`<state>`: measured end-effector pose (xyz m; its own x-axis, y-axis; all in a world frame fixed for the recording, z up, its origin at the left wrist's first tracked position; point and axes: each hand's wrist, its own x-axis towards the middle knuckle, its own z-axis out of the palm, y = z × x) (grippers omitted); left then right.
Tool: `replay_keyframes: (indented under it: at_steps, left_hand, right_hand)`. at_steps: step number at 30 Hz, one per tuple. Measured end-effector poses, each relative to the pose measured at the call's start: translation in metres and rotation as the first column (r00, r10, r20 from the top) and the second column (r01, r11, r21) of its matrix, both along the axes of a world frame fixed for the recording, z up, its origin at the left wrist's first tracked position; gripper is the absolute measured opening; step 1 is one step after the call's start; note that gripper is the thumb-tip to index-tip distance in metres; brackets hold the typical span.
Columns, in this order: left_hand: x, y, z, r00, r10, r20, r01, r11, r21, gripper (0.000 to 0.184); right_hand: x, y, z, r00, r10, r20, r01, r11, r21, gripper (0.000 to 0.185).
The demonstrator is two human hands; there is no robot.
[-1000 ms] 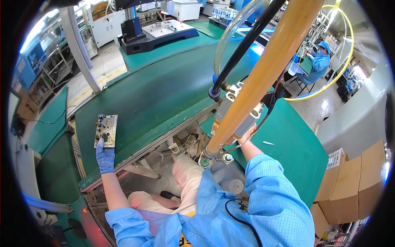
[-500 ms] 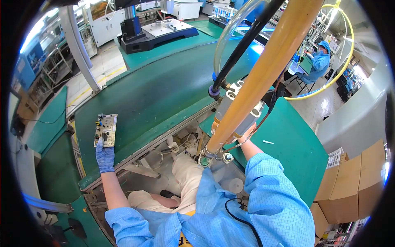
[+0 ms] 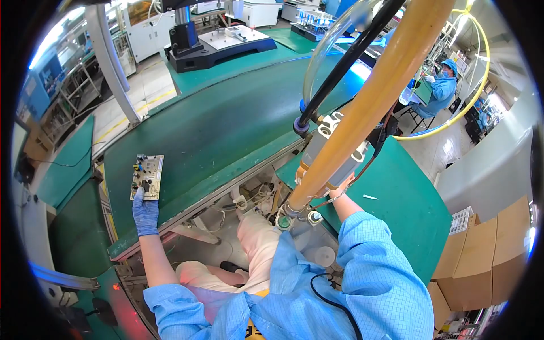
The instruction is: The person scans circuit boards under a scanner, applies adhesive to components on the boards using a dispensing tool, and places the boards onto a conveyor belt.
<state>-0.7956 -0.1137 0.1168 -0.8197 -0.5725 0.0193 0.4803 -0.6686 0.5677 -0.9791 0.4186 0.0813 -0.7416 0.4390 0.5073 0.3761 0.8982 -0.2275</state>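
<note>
My left hand (image 3: 145,214), in a blue glove, grips the near edge of a circuit board (image 3: 149,174) at the left end of the green belt surface (image 3: 226,130). The thumb lies on top of the board, which carries several small components. My right hand (image 3: 341,186), without a glove, is at the grey metal device (image 3: 340,164) in the right middle. Most of its fingers are hidden behind the device and the thick orange tube (image 3: 368,102), so its grip cannot be made out.
A small white item (image 3: 370,197) lies on the green table (image 3: 396,221) at right. Cardboard boxes (image 3: 473,255) stand at the far right. A black-based fixture (image 3: 221,48) is at the back. A co-worker (image 3: 443,88) in blue sits at the upper right, beside a yellow hose (image 3: 486,68).
The whole view has shifted very slightly. My left hand still holds the board at the same place, and my right hand remains at the device. A red glow shows again at lower left.
</note>
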Motion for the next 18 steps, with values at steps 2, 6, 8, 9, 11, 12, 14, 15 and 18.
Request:
replay_keyframes:
  at_steps: [2,6,8,9,11,12,14,15,18]
  left_hand:
    - [0.0000,0.0010,0.0016,1.000,0.001,-0.001,-0.001,1.000,0.002,0.046]
    - [0.0001,0.0017,0.0022,1.000,0.005,-0.008,-0.005,1.000,-0.021,0.046]
    - [0.0000,0.0011,0.0011,1.000,0.008,-0.010,-0.008,1.000,-0.026,0.046]
    - [0.0001,-0.0001,0.0003,1.000,0.005,-0.005,-0.005,1.000,-0.011,0.046]
    - [-0.0001,-0.0027,-0.0024,1.000,0.002,0.000,-0.002,1.000,0.004,0.046]
    - [-0.0005,-0.0036,-0.0038,1.000,0.006,0.003,-0.006,1.000,0.002,0.046]
    - [-0.0006,-0.0029,-0.0032,1.000,0.010,0.007,-0.010,1.000,-0.001,0.046]
    - [-0.0004,-0.0026,-0.0030,1.000,0.009,0.007,-0.009,1.000,-0.010,0.046]
    - [-0.0009,-0.0033,-0.0040,1.000,0.013,0.008,-0.013,1.000,-0.015,0.046]
  right_hand:
    - [-0.0002,0.0008,-0.0012,1.000,0.006,-0.013,-0.006,1.000,0.001,0.033]
    - [-0.0013,0.0016,-0.0035,1.000,0.006,-0.012,-0.006,1.000,0.007,0.033]
    - [-0.0008,0.0015,-0.0031,1.000,0.010,-0.026,-0.009,1.000,0.019,0.033]
    - [-0.0007,0.0014,-0.0027,1.000,0.010,-0.027,-0.009,1.000,0.020,0.033]
    - [-0.0007,0.0011,-0.0019,1.000,0.005,-0.014,-0.005,1.000,0.011,0.033]
    - [-0.0008,0.0013,-0.0019,1.000,0.005,-0.014,-0.004,1.000,0.011,0.033]
    - [-0.0009,0.0015,-0.0022,1.000,0.010,-0.022,-0.010,1.000,0.026,0.032]
    - [-0.0011,0.0018,-0.0033,1.000,0.010,-0.021,-0.009,1.000,0.026,0.032]
    - [-0.0018,0.0028,-0.0057,0.999,0.012,-0.034,-0.010,0.999,0.043,0.032]
